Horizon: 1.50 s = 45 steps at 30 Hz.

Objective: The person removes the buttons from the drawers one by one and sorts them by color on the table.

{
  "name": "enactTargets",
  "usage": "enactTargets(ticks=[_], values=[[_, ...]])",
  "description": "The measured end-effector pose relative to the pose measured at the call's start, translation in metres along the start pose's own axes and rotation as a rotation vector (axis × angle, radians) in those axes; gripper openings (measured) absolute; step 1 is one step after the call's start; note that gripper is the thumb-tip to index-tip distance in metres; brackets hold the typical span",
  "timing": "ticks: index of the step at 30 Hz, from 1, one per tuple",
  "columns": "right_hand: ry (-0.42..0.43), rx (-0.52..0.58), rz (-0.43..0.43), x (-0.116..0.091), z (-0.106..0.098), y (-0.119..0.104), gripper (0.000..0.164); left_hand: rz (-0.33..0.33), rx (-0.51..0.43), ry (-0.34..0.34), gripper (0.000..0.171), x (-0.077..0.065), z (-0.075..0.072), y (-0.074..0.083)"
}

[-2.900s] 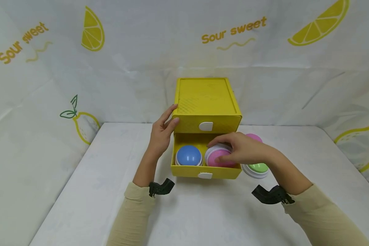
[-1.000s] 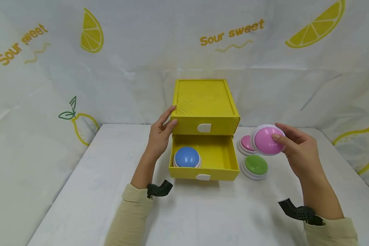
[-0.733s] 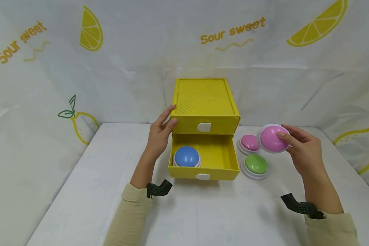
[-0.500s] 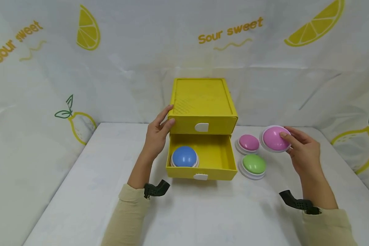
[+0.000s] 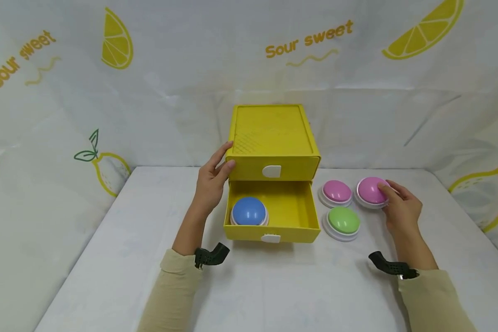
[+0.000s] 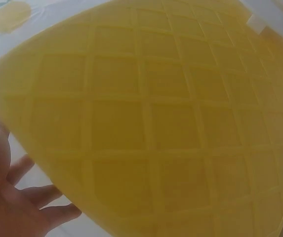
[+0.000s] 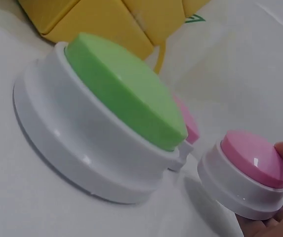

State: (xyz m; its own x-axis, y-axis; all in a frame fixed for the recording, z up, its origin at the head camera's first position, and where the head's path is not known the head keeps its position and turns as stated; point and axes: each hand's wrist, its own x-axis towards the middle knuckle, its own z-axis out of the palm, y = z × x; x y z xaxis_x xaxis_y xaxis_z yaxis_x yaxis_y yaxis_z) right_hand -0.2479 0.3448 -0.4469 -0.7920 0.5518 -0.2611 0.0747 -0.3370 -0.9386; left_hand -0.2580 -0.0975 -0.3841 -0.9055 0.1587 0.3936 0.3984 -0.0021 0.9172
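Note:
My right hand (image 5: 401,208) pinches a pink buzzer button (image 5: 370,189) with a white base, thumb on its dome and fingers under the rim. In the right wrist view that pink buzzer button (image 7: 252,170) is slightly tilted, close over the table with a shadow beneath. Left of it sit a second pink buzzer button (image 5: 336,191) and a green one (image 5: 343,220). My left hand (image 5: 210,183) rests against the left front corner of a yellow two-drawer box (image 5: 274,129), fingers extended along its side. Its lower drawer (image 5: 292,234) is pulled out, with a blue buzzer button (image 5: 249,211) inside on the left.
The white-covered table (image 5: 299,290) extends in front of the box and to both sides. A white backdrop cloth (image 5: 182,115) printed with lemons stands behind. White tabs mark both drawers, the upper one (image 5: 271,171) being closed.
My right hand has lifted the pink buzzer button out of the lower drawer, carried it right past the other two and lowered it close to the table. My left hand stays at the box.

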Motion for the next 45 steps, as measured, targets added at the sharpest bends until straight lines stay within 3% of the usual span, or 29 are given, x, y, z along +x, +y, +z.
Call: enactTargets(ticks=[4, 9, 15, 17, 22, 32, 45], values=[[0.08, -0.053, 0.015, 0.006, -0.004, 0.008, 0.061, 0.005, -0.003, -0.005, 0.049, -0.001, 0.0, 0.001], [0.103, -0.12, -0.01, 0.011, -0.003, 0.016, 0.06, 0.007, -0.003, 0.003, 0.049, -0.001, -0.001, 0.003], [0.061, -0.614, -0.106, 0.011, -0.006, 0.024, 0.071, -0.002, 0.005, 0.001, 0.049, 0.0, 0.0, 0.002], [0.014, -0.703, -0.135, 0.01, -0.007, 0.025, 0.076, -0.002, 0.005, 0.002, 0.049, 0.0, 0.0, 0.002], [-0.06, -0.757, -0.189, 0.008, -0.006, 0.026, 0.08, 0.005, -0.002, 0.006, 0.049, 0.001, 0.0, 0.002], [-0.061, -0.853, -0.314, 0.006, -0.008, 0.032, 0.079, 0.002, 0.004, 0.007, 0.049, 0.0, 0.0, 0.0], [-0.035, -0.892, -0.309, 0.003, -0.009, 0.029, 0.081, -0.005, 0.003, 0.004, 0.049, 0.0, 0.0, 0.0]])
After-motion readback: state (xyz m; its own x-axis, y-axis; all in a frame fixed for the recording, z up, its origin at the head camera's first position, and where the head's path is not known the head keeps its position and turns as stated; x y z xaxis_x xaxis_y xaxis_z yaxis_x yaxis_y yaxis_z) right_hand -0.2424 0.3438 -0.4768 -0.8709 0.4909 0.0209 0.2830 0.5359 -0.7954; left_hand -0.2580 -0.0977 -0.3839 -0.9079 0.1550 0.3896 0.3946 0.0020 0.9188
